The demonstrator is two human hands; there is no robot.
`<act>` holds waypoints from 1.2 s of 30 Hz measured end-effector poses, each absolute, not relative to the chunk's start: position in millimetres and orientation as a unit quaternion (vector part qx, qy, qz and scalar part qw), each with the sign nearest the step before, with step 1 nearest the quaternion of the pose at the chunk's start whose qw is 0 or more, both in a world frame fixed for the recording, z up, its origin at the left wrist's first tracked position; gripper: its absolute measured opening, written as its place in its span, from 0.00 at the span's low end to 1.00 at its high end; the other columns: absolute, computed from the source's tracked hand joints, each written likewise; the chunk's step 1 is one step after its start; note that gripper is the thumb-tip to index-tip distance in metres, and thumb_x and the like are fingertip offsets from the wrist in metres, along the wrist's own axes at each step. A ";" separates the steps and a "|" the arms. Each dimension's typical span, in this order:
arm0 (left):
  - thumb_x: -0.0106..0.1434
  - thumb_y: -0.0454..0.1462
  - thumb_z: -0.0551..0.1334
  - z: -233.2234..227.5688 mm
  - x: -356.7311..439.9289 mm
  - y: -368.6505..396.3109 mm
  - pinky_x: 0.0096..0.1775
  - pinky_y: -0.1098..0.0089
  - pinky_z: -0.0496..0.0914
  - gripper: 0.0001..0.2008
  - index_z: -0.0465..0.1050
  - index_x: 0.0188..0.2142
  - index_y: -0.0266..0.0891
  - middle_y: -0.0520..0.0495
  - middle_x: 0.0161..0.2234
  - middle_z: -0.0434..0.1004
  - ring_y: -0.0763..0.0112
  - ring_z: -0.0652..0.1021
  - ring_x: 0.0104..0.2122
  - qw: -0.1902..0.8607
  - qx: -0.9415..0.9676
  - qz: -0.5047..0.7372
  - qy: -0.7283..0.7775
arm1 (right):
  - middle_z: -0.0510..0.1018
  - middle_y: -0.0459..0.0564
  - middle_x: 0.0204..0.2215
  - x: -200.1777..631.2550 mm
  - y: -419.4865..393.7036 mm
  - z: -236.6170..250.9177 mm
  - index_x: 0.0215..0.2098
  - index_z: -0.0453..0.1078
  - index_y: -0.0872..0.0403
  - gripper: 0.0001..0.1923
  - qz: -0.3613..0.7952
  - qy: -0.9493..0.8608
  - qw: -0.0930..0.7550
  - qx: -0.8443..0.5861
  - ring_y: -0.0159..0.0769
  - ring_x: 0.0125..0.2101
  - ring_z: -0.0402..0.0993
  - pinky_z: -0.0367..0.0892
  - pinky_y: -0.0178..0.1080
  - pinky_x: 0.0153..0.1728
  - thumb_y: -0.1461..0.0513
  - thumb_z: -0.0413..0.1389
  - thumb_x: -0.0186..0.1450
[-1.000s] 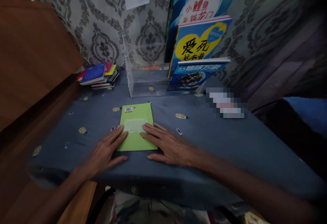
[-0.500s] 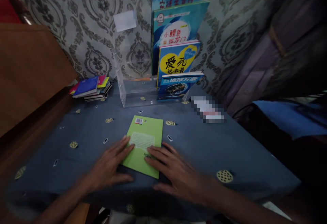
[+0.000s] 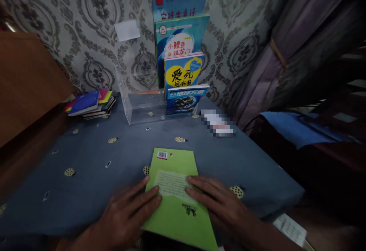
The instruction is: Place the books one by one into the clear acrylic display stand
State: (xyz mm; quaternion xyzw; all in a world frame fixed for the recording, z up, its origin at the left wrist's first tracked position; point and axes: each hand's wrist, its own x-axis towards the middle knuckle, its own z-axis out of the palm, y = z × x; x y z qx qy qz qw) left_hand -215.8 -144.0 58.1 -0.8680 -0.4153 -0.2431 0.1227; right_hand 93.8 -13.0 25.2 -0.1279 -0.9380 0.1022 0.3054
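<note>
A thin green book [image 3: 178,193] lies back cover up on the blue patterned tablecloth [image 3: 114,167], its near edge at the table's front. My left hand [image 3: 127,214] rests flat with its fingers on the book's left side. My right hand [image 3: 221,203] lies flat with its fingers on the book's right side. Both hands press on the cover, fingers spread; neither is closed around it.
A clear acrylic stand [image 3: 143,104] by the wall holds several upright blue children's books [image 3: 183,75]. A stack of small colourful books [image 3: 90,104] sits at the back left. A wooden panel [image 3: 25,83] stands left; a curtain [image 3: 286,52] hangs right.
The green book has slid toward me and to the right under both hands, reaching the table's front edge. The view has shifted, showing more of the curtain.
</note>
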 end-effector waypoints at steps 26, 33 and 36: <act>0.61 0.37 0.60 65.7 -267.2 35.4 0.49 0.60 0.71 0.07 0.73 0.40 0.40 0.45 0.40 0.79 0.60 0.78 0.43 -0.086 -0.634 -0.361 -0.679 | 0.83 0.50 0.31 2.7 84.7 75.7 0.40 0.76 0.51 0.09 0.164 -0.859 0.180 -0.451 0.43 0.34 0.79 0.65 0.38 0.31 0.59 0.55 0.67; 0.67 0.34 0.55 50.0 -258.5 30.9 0.51 0.57 0.71 0.11 0.72 0.46 0.39 0.42 0.44 0.78 0.58 0.77 0.46 -0.015 -0.693 -0.283 -0.663 | 0.69 0.64 0.63 -71.9 85.0 65.3 0.67 0.58 0.60 0.26 0.180 -0.934 0.209 -0.225 0.47 0.63 0.65 0.63 0.52 0.61 0.62 0.45 0.71; 0.68 0.33 0.54 44.0 -261.0 29.3 0.51 0.57 0.71 0.13 0.72 0.48 0.39 0.41 0.46 0.79 0.59 0.77 0.46 -0.002 -0.705 -0.268 -0.656 | 0.63 0.69 0.66 -102.8 93.6 56.5 0.70 0.51 0.64 0.30 0.183 -0.945 0.168 -0.214 0.49 0.66 0.60 0.60 0.54 0.64 0.65 0.45 0.70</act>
